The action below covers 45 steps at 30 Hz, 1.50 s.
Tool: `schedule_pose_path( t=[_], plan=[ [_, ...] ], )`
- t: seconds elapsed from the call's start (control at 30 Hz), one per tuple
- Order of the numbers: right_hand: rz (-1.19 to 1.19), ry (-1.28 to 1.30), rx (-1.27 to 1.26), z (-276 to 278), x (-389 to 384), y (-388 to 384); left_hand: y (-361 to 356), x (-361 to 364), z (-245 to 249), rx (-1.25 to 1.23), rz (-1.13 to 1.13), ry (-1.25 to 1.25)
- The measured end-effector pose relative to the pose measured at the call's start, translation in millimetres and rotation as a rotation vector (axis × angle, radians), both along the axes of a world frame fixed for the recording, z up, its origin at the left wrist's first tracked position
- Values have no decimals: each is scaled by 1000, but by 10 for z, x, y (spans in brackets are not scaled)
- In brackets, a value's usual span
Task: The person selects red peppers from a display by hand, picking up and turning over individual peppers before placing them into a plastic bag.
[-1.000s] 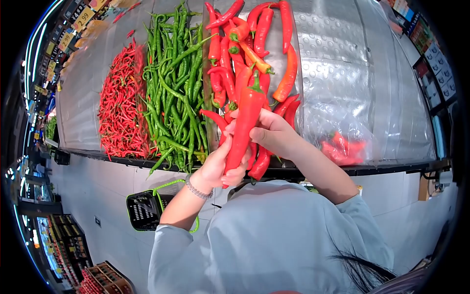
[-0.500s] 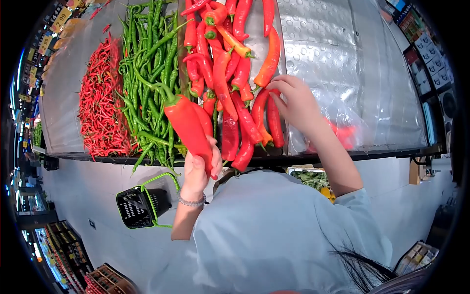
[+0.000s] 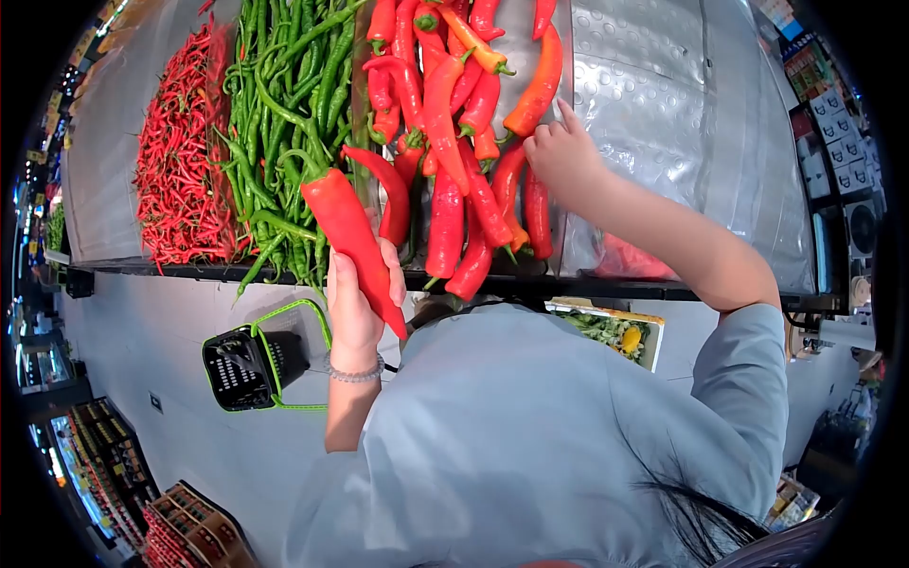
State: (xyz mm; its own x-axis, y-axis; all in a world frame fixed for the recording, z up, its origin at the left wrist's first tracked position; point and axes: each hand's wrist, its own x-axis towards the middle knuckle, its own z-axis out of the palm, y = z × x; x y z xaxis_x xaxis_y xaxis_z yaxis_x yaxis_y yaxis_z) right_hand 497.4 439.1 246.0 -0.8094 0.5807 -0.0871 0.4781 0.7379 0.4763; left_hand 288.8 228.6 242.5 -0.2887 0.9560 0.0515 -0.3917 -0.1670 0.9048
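My left hand, with a beaded bracelet on its wrist, is wrapped round a large red pepper with its green stem pointing up. The long red peppers lie in a pile on the display. At the right edge of that pile is my right hand, beside an orange-red pepper. Its index finger points up and the other fingers are curled; nothing shows in them. Green chili peppers lie left of the red ones, and small red chilies are at the far left.
A black basket with green handles stands on the floor at the lower left. A plastic bag with something red lies at the display's front edge. Below it is a box of greens. Stocked shelves stand at the lower left.
My right hand has moved slightly up along the pile's edge, its index finger now raised. My left hand still holds the pepper, now lower left of its former place. The view has shifted slightly.
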Motion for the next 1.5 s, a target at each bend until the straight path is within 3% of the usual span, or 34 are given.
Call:
schedule_pose_path(
  t=[0.23,0.33,0.47,0.57,0.67,0.7,0.77,0.83,0.97,1.07,1.17,1.3,1.47,1.5],
  plan=[
    [107,-59,-87,318,53,112,-86,-63,-73,-18,7,-15],
    [111,26,8,622,105,115,-52,-52,-27,0,-9,-81],
    [139,338,156,1245,275,110,74,-61,-18,11,-156,-200],
    [35,653,157,1556,267,-101,330,109,109,-201,-251,-362],
    [169,962,286,1605,209,-355,663,352,454,-192,-343,-485],
    [103,1043,216,1575,183,-538,763,446,529,-151,-336,-502],
    [367,1173,303,1216,229,-662,920,529,589,-62,-328,-602],
    [540,1185,47,872,208,-879,1017,530,602,-15,-298,-699],
    [673,1078,-236,291,112,-993,985,550,535,2,-78,-552],
    [494,1285,-651,62,196,-1062,906,526,411,9,-93,-403],
    [193,1785,-1181,-10,83,-1099,886,556,378,74,-115,-370],
    [-134,1606,-1523,259,-80,-1072,865,617,376,50,-2,-188],
    [-81,1685,-1563,0,-191,-1052,760,523,313,46,190,219],
    [-97,1756,-1793,-14,-191,-1054,731,481,276,36,212,294]
  ],
)
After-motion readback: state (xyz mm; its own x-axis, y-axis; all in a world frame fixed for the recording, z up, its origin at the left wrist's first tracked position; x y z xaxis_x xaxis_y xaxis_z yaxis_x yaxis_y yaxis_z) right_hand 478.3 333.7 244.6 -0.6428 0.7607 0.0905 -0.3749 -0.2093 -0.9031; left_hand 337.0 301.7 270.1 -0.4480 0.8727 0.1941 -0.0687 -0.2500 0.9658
